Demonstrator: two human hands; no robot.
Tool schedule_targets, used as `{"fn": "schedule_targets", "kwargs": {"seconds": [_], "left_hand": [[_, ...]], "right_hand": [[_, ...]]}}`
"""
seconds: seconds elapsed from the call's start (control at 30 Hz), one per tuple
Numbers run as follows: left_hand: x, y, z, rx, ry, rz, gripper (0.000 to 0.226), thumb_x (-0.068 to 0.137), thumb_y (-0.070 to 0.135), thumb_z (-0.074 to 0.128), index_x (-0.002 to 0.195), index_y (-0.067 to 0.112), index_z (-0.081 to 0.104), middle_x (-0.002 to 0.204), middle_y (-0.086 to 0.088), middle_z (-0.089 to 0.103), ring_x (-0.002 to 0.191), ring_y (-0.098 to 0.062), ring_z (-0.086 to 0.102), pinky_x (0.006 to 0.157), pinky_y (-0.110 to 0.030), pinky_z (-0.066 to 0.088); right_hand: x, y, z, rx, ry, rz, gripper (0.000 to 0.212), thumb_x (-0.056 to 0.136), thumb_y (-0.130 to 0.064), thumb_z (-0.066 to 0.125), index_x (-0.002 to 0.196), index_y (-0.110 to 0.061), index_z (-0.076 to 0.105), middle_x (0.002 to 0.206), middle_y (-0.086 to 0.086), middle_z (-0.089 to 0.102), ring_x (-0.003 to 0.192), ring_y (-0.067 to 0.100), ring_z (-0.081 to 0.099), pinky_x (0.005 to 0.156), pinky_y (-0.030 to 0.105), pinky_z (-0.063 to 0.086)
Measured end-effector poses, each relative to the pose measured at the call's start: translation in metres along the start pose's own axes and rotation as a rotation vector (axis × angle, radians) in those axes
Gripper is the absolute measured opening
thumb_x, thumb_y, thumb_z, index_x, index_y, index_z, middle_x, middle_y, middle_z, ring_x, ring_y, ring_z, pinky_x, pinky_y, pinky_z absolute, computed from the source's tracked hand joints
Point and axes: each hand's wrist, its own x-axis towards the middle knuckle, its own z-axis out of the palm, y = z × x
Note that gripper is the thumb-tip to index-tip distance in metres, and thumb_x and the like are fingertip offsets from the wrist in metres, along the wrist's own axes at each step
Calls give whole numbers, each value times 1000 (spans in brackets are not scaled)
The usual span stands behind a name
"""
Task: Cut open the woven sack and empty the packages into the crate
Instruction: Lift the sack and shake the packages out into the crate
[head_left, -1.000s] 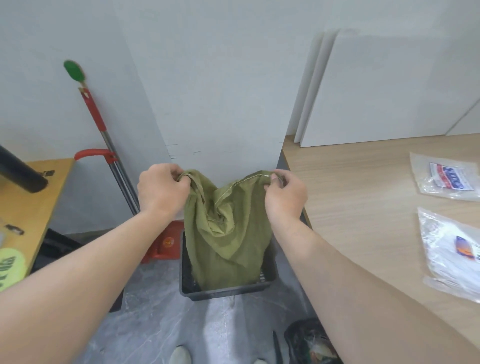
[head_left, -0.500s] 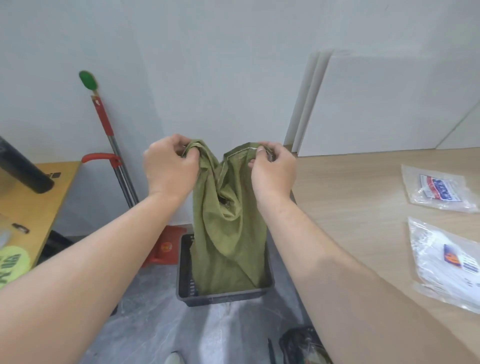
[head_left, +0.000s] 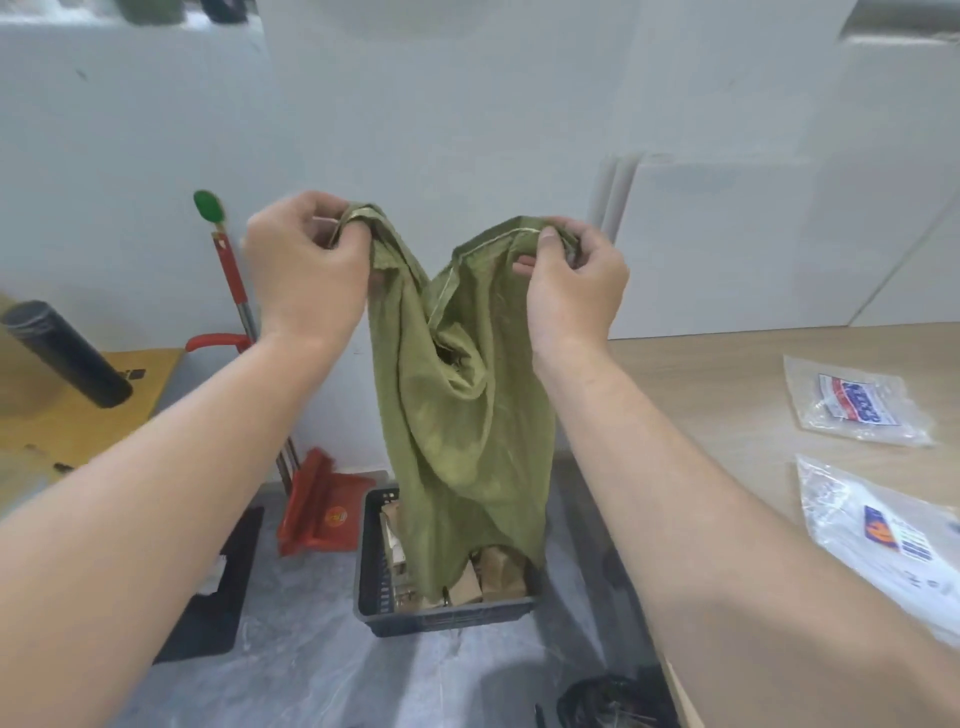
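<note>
Sack (head_left: 462, 415) over crate (head_left: 441, 618) mouth.

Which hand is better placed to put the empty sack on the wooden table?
The right hand, probably. It pinches one corner of the limp green woven sack, and the light wooden table lies directly on its side. The left hand is farther away.

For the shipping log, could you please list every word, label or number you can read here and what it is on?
Nothing can be read for certain.
Upper plastic bag: red and blue label, lettering blurred.
Lower plastic bag: blue and orange label, print blurred.
Red dustpan: round orange sticker, too small to read.
Green sack, packages and crate: no print visible.
</note>
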Motion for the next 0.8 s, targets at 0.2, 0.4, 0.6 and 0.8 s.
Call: {"fn": "schedule_targets", "kwargs": {"seconds": [0.2,0.4,0.6,0.8], "left_hand": [[2,13,-11,-42,26,-2,8,90,17,65,84,20,69,73,-8,76,57,-24,76,57,-48,64],[-3,17,-26,-11,-14,10,10,93,18,69,85,22,72,77,-6,77,57,-25,76,57,-42,64],[1,3,-49,61,-16,-206,6,93,15,70,94,10,72,83,-13,78,51,-18,74,57,-33,64],[17,7,-106,343,-165,-284,26,97,8,63,116,26,69,85,-15,77,59,-25,77,57,-35,65]], "right_hand": [[1,-13,-4,-45,-4,-10,15,101,-11,57,98,-16,70,78,-7,66,68,17,75,70,33,63],[-5,-25,-3,-47,21,-30,17,100,-16,56,94,-25,69,78,-14,68,76,18,75,77,36,62],[-1,-28,-22,-116,35,45,9,88,-17,66,94,-24,69,86,-9,71,76,11,70,66,26,53],[20,-38,-56,-557,-185,-73,28,76,-16,85,100,-24,72,86,-12,59,82,10,62,62,4,37]]}}
